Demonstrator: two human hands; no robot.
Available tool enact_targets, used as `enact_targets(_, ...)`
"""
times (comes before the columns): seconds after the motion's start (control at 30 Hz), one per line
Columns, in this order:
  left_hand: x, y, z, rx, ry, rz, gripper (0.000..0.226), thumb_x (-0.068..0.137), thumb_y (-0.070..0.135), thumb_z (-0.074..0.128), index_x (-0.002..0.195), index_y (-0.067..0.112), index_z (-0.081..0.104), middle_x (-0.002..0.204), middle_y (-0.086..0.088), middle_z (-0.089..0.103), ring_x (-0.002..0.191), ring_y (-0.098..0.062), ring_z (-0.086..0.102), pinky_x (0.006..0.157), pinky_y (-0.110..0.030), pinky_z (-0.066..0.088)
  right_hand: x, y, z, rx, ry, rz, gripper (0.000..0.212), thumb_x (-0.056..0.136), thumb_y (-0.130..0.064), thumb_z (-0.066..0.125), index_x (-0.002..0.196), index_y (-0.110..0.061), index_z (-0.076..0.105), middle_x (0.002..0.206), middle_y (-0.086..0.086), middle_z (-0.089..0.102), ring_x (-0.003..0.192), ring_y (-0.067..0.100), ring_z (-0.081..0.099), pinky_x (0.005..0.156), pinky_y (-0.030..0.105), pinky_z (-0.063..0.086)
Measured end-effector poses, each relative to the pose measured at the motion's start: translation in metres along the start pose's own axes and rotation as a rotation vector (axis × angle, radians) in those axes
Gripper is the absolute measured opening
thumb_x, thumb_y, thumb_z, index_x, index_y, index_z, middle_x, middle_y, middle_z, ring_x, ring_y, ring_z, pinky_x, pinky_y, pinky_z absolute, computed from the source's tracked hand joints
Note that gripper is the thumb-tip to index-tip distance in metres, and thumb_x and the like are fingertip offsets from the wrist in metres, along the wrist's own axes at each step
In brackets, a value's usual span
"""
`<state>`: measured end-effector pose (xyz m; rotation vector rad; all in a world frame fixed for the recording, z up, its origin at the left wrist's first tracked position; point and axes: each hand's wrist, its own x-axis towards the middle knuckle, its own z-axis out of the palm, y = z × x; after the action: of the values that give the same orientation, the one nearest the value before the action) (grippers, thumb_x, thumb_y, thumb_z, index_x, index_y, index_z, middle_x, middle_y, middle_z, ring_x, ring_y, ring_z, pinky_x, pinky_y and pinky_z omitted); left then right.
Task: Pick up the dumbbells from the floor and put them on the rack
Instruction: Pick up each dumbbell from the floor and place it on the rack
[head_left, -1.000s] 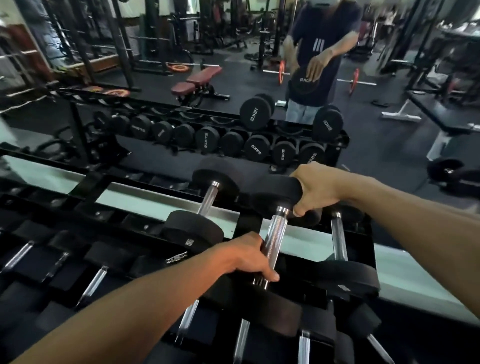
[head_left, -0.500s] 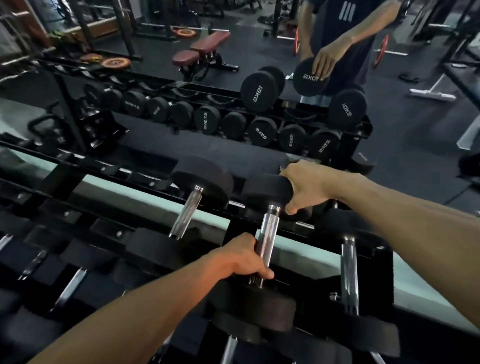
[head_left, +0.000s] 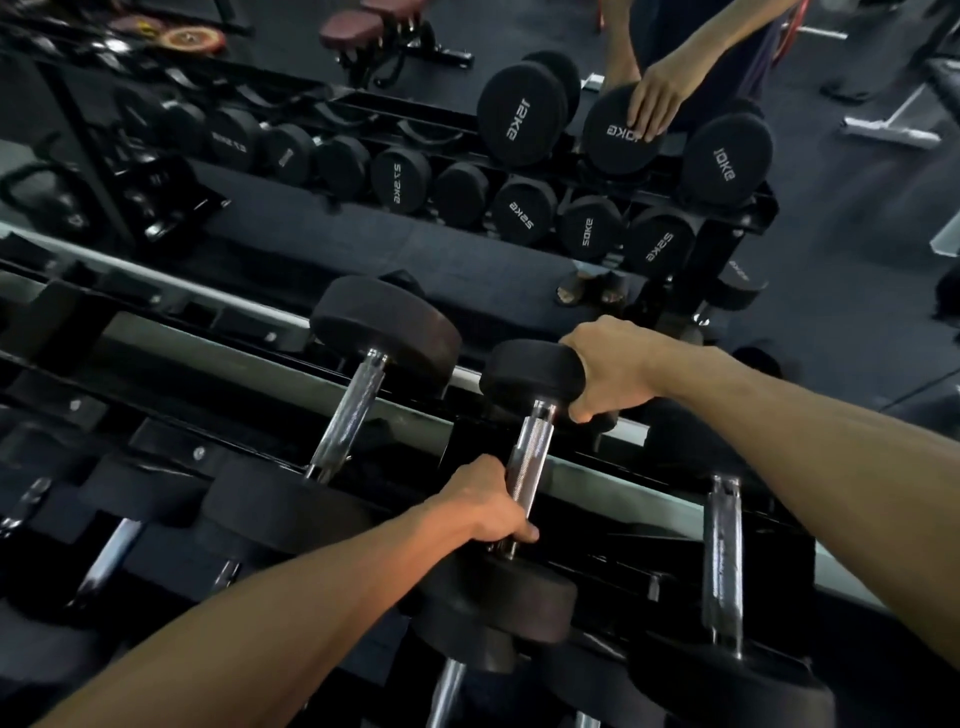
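Observation:
A black dumbbell (head_left: 529, 457) with a chrome handle lies across the top tier of the black rack (head_left: 249, 374), in front of a wall mirror. My left hand (head_left: 485, 506) is wrapped around the near end of its handle. My right hand (head_left: 605, 366) grips the far rubber head from the right side. The near head sits just below my left hand. A larger dumbbell (head_left: 358, 395) rests on the rack to the left, and another dumbbell (head_left: 722, 566) lies to the right.
Lower tiers hold several more dumbbells (head_left: 111, 556) at the left and bottom. The mirror reflects the rack's labelled weights (head_left: 519, 124), a person's hand (head_left: 654, 98), a maroon bench (head_left: 358, 23) and the dark gym floor (head_left: 857, 234).
My view has tilted further down and closer to the rack. Both hands keep the same grip on the dumbbell, which has stayed on the top tier.

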<state>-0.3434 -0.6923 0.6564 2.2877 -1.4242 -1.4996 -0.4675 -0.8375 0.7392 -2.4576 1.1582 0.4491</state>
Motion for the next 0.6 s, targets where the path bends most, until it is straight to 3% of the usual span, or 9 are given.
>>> enact_targets(0.6, 0.015, -0.005, 0.008, -0.049, 0.021, -0.028, 0.056, 0.069, 0.026, 0.086, 0.116, 0.012, 0.058, 0.107, -0.003, 0.065, 0.099, -0.02, 0.063, 0.089, -0.03, 0.051, 0.019, 0.013, 0.012, -0.038, -0.017, -0.062, 0.035, 0.062, -0.032, 0.085, 0.086, -0.02, 0.063, 0.074, -0.001, 0.066, 0.071, 0.018, 0.065, 0.056, 0.029, 0.05)
